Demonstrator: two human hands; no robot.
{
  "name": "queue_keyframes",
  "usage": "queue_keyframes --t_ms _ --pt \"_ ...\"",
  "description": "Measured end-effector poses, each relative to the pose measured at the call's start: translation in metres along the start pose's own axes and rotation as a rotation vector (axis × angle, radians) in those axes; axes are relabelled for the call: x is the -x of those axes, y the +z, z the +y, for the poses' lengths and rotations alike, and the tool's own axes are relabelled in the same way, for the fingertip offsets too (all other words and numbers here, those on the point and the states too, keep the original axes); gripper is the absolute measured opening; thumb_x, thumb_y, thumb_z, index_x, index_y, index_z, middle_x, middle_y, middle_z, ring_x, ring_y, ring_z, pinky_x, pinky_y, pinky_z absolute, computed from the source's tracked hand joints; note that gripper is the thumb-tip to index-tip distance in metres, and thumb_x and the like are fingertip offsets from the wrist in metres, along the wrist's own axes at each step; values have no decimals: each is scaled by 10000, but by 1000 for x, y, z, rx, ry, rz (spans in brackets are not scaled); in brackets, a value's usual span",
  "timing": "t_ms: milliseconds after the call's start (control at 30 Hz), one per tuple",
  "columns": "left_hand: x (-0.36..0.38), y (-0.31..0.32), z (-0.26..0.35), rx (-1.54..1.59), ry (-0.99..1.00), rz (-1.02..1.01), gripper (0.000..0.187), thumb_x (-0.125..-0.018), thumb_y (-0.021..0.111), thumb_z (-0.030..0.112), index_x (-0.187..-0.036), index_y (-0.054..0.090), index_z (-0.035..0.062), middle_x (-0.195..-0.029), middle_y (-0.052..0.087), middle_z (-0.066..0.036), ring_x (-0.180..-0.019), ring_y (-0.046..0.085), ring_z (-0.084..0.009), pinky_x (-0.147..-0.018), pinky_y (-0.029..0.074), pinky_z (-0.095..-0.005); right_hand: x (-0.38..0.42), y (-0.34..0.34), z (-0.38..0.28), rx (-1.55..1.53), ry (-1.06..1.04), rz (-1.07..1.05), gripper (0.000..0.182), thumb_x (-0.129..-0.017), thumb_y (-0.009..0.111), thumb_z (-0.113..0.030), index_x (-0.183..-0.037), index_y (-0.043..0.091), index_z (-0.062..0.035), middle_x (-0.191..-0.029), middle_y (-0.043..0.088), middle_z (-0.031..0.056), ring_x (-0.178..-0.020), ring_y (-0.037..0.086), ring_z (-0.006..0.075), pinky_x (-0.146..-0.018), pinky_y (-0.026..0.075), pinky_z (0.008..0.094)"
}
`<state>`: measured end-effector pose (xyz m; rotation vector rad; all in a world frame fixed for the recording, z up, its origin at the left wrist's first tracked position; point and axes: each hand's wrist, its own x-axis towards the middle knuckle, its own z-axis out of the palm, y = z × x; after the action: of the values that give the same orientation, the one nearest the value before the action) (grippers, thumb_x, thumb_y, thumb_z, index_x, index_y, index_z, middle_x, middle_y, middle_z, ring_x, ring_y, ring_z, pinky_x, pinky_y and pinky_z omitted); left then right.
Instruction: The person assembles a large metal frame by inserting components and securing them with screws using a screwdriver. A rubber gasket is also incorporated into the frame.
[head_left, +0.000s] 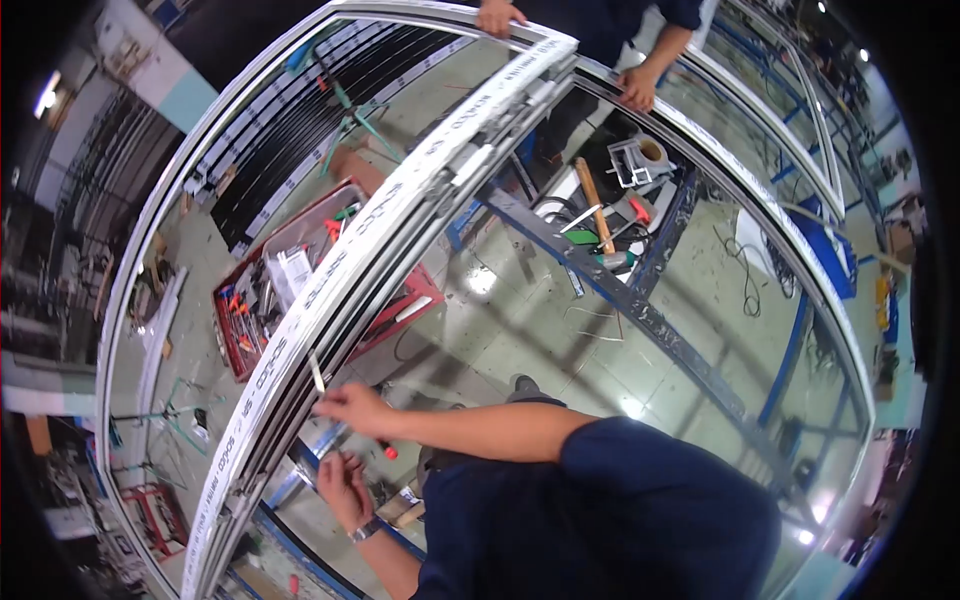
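My right hand (358,410) reaches to the inner edge of a long metal profile, with thumb and fingers pinched on a thin white strip (317,372). The strip stands up against the grooves of the profile. Below it my left hand (343,488), with a watch (366,529) on its wrist, is held near the same profile, fingers loosely curled and apart, with nothing visible in them. The profile (345,270) carries white protective film with printed lettering and is the middle bar of a large curved-looking frame (850,360).
Another person's hands (638,88) rest on the frame's far side. A red tool crate (240,365) lies beyond the middle bar. A black tray (660,195) holds a hammer (592,200), tape and tools. Dark blue support beams (690,360) run under the frame.
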<state>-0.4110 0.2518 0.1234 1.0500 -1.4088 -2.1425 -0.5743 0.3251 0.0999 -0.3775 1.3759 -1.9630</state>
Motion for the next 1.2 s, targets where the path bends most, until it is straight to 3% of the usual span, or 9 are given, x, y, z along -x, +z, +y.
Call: queue_keyframes --t_ms 100,233,433,600,867,967,1100,1133,1200 --pt "-5 103 -7 -75 -169 -238 171 -961 626 165 -1031 601 11 -896 682 -110 -739 664 -168 -678 560 -297 19 -98 -45 -35 -27 257 287 -911 691 -295 -923 713 -9 -724 673 5 -655 588 87 -635 480 268" --pt "-18 203 -11 -179 -216 -428 159 -973 612 175 -1035 593 29 -886 693 -116 -711 673 -174 -677 570 -315 36 -181 -99 -352 -75 426 292 -931 684 -298 -837 697 -22 -666 573 -46 -601 476 49 -587 402 226" --pt "-57 317 -6 -348 -154 -478 148 -993 578 169 -1039 578 29 -895 681 -119 -717 665 -171 -688 572 -316 -5 -277 -122 -251 -173 585 301 -932 676 -287 -785 681 -25 -668 600 -30 -575 489 52 -555 389 236" --pt "-106 387 -12 -506 22 -452 144 -970 611 136 -1008 600 -2 -891 667 -103 -717 659 -150 -676 576 -299 -66 -330 -131 -270 -189 637 316 -941 655 -293 -799 700 -14 -637 598 -12 -600 504 62 -576 391 238" --pt "-143 424 -9 -671 71 -470 174 -966 626 156 -1011 620 -11 -858 685 -90 -695 653 -143 -654 528 -255 -92 -364 -155 -203 -64 632 333 -942 646 -311 -836 716 -4 -643 604 -3 -611 516 63 -569 392 246" --pt "-144 429 -12 -735 228 -478 164 -955 636 123 -1017 628 -29 -847 683 -84 -689 649 -157 -655 526 -273 -99 -368 -154 -213 -85 648 338 -943 643 -317 -859 718 2 -655 611 -1 -610 514 64 -572 394 245" --pt "-141 435 -1 -1492 1053 -477 107 -935 633 46 -1006 656 -31 -873 679 -83 -760 642 -154 -698 523 -286 -104 -374 -160 -165 -63 583 319 -943 631 -292 -882 711 11 -669 618 5 -609 514 72 -576 403 262" --pt "-140 435 2 -1468 1010 -500 159 -920 641 27 -1067 628 -33 -884 679 -98 -787 652 -183 -724 533 -303 -106 -376 -161 -136 -69 573 315 -944 627 -283 -884 708 15 -674 622 8 -611 517 74 -579 407 266" --pt "-136 429 -2 -1068 600 -424 208 -934 636 63 -1115 599 -30 -887 681 -109 -786 658 -199 -732 539 -327 -106 -380 -161 -89 -77 554 325 -947 614 -283 -865 693 22 -665 625 25 -597 519 92 -583 416 288"
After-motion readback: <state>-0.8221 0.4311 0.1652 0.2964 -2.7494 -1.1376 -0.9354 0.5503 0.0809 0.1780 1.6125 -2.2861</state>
